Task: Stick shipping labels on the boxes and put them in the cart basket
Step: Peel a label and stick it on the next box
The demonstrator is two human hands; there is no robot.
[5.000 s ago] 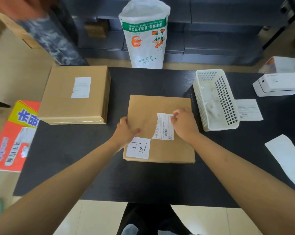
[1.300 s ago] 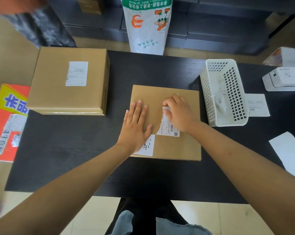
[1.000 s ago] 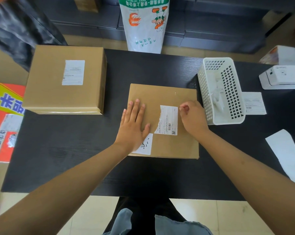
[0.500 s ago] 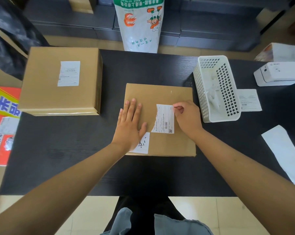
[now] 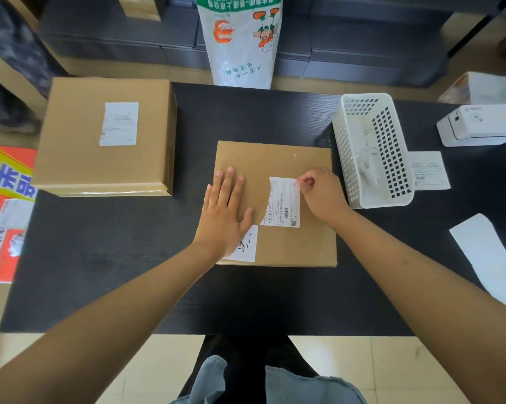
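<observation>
Black tabletop carries the whole job, so work on its bare middle, where the flat box lies directly in front of you. Keep your left hand spread flat, palm down, on the box's left half; it grasps nothing and serves only to pin the carton. Its heel partly covers a handwritten slip at the near edge, so that writing cannot be read in full. Your right hand is curled, with its fingertips pinched at the upper right corner of the shipping label; whether they are pressing the corner down or lifting it cannot be determined. The label's left edge appears torn or curled, so press from the stuck centre outward and finish at each corner. Just right of the box stands a white perforated basket holding white scraps that are hard to identify. A spare label lies beyond it, near a white printer cut off by the frame edge. At far left a larger box already carries a label. No cart basket is identifiable in this view; locate it before lifting the box.
</observation>
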